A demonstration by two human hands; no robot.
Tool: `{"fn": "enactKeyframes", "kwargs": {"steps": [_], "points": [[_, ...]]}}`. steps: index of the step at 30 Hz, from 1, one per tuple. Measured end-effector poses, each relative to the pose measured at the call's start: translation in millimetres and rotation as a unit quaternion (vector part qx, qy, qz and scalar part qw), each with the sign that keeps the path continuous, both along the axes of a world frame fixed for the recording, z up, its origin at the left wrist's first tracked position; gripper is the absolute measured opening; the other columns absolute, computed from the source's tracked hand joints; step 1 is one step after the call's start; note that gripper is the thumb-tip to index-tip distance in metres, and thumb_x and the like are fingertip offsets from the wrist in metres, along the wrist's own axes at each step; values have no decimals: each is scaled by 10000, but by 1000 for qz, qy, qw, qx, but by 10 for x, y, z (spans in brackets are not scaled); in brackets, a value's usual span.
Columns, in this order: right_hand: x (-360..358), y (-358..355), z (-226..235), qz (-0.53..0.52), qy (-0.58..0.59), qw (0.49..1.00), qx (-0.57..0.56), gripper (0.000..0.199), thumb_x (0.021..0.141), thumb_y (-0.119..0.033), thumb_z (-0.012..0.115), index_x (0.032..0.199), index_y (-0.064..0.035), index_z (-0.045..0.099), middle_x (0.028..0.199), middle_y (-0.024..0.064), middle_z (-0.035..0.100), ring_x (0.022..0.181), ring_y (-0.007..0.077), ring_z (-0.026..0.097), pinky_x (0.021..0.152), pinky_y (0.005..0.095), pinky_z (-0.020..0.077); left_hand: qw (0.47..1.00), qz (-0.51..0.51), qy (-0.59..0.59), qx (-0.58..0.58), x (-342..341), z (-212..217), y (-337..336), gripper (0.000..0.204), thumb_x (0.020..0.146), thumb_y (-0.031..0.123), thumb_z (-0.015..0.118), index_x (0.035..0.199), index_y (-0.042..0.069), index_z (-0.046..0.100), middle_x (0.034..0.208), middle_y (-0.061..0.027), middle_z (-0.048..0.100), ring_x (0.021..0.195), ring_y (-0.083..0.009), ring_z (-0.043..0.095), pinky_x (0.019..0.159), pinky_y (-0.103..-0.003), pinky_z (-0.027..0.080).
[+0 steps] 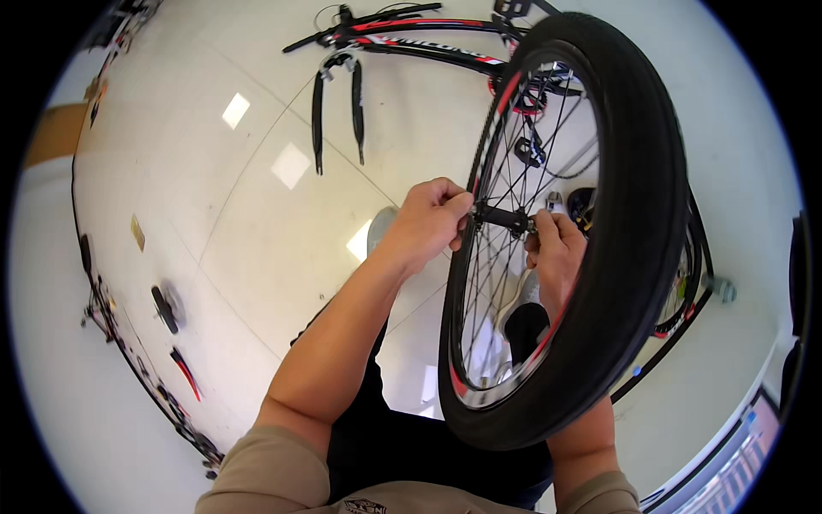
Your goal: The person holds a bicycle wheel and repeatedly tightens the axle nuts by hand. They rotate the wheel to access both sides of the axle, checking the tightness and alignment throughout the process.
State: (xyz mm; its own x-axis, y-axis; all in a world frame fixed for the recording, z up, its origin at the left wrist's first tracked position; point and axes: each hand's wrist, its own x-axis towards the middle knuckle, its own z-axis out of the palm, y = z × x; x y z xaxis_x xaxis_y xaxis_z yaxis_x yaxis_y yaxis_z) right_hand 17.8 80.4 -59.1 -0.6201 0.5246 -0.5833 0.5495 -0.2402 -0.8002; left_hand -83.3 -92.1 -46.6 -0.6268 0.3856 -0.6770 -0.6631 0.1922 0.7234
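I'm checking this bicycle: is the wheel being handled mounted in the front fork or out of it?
Out: the fork is empty, apart from the wheel, whose hub sits between the left hand and right hand.

Cannot make out anything within the pinch of the left hand (431, 218), at the left end of the wheel hub (501, 216) (too tiny, too closely covered). Cannot trace the right hand (561, 253) back along the right forearm (589, 433), mostly hidden behind the fat black bicycle tire (646, 171). Cannot follow the bicycle frame (419, 24) past that tire, nor read its blurred lettering (428, 44). Cannot view the whole second wheel (690, 291), partly covered. Cannot sort out the small dark parts (160, 391) along the left side, nor see the tan shirt (274, 467) beyond the lower edge
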Motion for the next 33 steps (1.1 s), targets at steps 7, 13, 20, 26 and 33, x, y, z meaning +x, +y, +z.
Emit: {"fn": "enactKeyframes", "kwargs": {"steps": [7,13,20,26,33], "points": [[-31,-63,35,-17,-10,1000,-23,209,1006,-178,577,896,-4,613,663,27,539,524,87,429,496,276,374,1000,8,7,-2,1,10,-26,160,960,123,582,896,-23,585,714,-33,527,576,-119,488,527,-273,441],[-13,12,2,-51,30,992,-112,101,967,-98,578,945,-7,618,676,14,497,577,110,453,531,304,386,1000,-5,20,-10,25,7,-27,171,977,128,564,906,-27,580,717,-43,544,550,-129,514,524,-274,440],[-2,38,3,-45,35,991,-125,142,979,-128,555,966,4,605,661,16,475,566,120,433,541,310,383,1000,-10,12,-26,27,17,-5,189,993,151,568,910,-17,590,720,-42,549,558,-128,515,522,-276,443],[2,40,-26,-55,48,991,-115,175,1012,-167,560,920,-23,592,638,12,462,554,109,410,530,297,371,1000,-7,11,-17,32,-11,2,193,993,152,571,906,-19,596,717,-41,541,559,-122,498,519,-272,443],[21,71,-86,-46,62,990,-117,141,1010,-139,562,980,-11,612,659,4,482,559,99,439,532,287,398,1000,-8,8,-20,26,38,-1,192,996,145,558,909,-22,596,720,-41,537,560,-121,488,513,-278,439]]}}
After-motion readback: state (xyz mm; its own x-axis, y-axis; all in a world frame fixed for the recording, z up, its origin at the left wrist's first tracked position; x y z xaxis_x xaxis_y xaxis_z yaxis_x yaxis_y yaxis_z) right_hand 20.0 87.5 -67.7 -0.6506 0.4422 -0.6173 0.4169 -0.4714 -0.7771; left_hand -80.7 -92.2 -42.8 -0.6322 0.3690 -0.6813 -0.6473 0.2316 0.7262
